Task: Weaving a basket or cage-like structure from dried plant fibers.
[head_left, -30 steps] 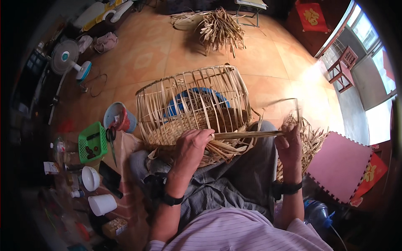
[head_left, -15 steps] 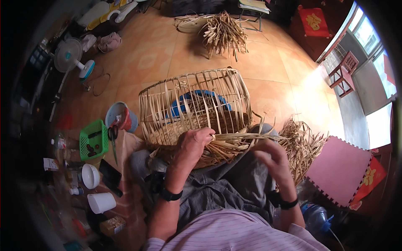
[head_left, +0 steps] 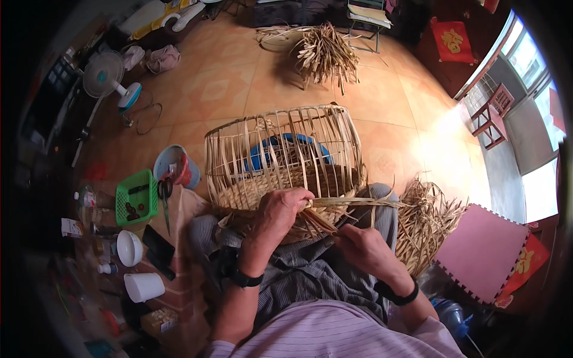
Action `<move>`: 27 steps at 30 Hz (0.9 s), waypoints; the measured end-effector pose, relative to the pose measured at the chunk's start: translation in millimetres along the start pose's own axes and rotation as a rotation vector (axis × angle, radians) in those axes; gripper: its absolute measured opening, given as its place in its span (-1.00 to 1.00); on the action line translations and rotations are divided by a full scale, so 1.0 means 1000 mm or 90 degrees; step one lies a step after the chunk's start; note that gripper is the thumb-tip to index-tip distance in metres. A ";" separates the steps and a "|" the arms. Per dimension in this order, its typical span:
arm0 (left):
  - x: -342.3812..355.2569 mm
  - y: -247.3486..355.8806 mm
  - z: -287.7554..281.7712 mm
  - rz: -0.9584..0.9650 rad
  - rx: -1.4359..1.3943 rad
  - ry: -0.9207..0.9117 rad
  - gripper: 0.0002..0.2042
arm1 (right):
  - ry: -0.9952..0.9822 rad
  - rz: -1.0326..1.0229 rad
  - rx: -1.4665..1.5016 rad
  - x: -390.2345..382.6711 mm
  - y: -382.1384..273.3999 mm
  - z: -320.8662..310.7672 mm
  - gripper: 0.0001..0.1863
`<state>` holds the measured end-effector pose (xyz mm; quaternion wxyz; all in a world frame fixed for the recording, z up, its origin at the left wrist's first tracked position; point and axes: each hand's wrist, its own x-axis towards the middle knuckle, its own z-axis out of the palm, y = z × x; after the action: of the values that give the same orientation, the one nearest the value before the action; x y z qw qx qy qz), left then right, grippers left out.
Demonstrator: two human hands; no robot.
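Observation:
An open-work woven basket (head_left: 280,143) of pale strips lies across my knees, its woven base toward me and a blue round item (head_left: 256,152) visible through its ribs. My left hand (head_left: 280,212) is closed on flat straw strips (head_left: 358,201) at the basket's near edge, with the long ends trailing right over my knee. My right hand (head_left: 361,247) is lower, closed around the end of a bundle of browner strips (head_left: 319,219) that runs down from beside my left hand.
Loose straw (head_left: 430,221) lies beside my right leg near a pink mat (head_left: 477,250). At left are scissors (head_left: 165,200), a green basket (head_left: 136,194), a pail (head_left: 176,161), cups (head_left: 143,287) and a fan (head_left: 104,77). A straw heap (head_left: 328,53) and chairs (head_left: 489,119) stand farther off.
My right hand has left the upper strip, moved down and left, and taken hold of the lower bundle. My left hand stays at the near edge, slightly lower in the picture.

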<state>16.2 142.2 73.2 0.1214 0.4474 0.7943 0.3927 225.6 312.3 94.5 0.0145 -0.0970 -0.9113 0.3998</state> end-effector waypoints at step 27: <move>-0.014 0.004 -0.006 0.031 -0.014 -0.033 -0.60 | 0.174 0.004 0.838 -0.039 -0.039 -0.126 -0.63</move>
<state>23.8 128.7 78.3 0.1371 0.4754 0.7754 0.3925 270.3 370.4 211.0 0.1844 -0.1204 -0.4671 0.8563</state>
